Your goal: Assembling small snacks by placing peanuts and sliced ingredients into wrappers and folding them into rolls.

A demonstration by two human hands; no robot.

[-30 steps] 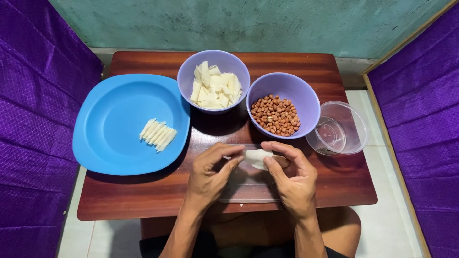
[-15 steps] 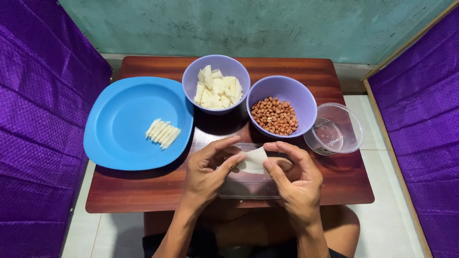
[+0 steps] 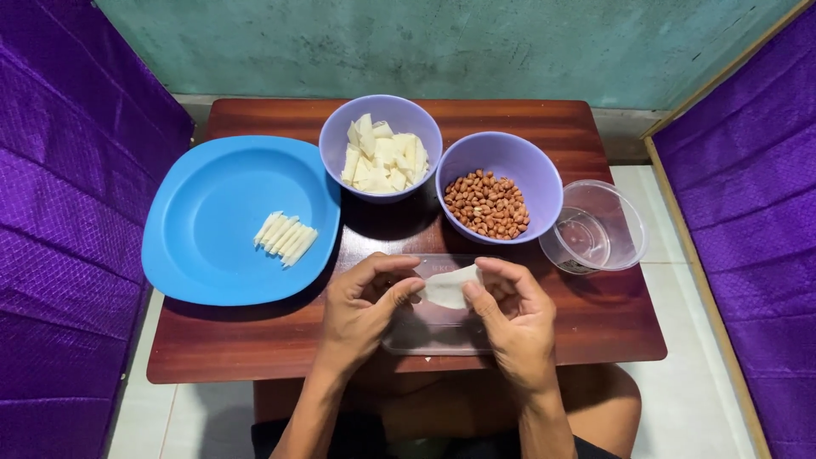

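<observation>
My left hand [image 3: 364,308] and my right hand [image 3: 512,316] pinch a small white pastry wrapper [image 3: 448,287] between their fingertips, just above a clear plastic tray [image 3: 427,333] at the table's front edge. Behind them stands a purple bowl of peanuts [image 3: 488,205] and, to its left, a purple bowl of folded white wrappers [image 3: 382,157]. A blue plate [image 3: 212,238] on the left carries several thin white rolls [image 3: 286,239] lying side by side.
A small clear bowl of water [image 3: 595,229] sits at the right of the brown wooden table [image 3: 255,348]. Purple cloth panels [image 3: 59,212] stand close on both sides. A green wall is behind, pale floor tiles below.
The view has drifted slightly, and my fingers have shifted on the wrapper, which stays between both hands. The bowls and plate have not moved.
</observation>
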